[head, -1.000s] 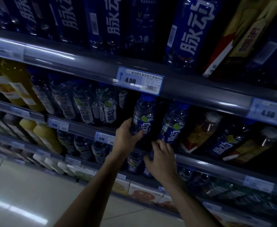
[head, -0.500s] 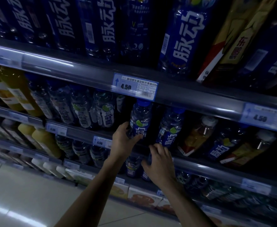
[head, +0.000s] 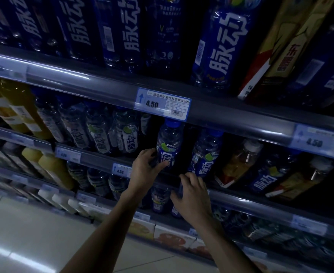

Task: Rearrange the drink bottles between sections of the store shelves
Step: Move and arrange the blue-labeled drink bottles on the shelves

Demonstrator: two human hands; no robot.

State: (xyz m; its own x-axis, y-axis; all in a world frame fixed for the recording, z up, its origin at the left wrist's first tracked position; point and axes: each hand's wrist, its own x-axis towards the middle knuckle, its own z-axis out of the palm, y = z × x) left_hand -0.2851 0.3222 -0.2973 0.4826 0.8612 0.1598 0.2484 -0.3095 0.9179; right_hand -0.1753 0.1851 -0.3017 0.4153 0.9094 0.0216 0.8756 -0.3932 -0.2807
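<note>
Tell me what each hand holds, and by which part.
The left hand grips the blue-capped bottle around its labelled lower body. The right hand: cannot tell.

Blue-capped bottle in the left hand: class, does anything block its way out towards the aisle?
Nothing visible stands in front of the blue-capped bottle, which the left hand grips low down. The price tag on the rail above sits close over its cap, so headroom looks tight.
</note>
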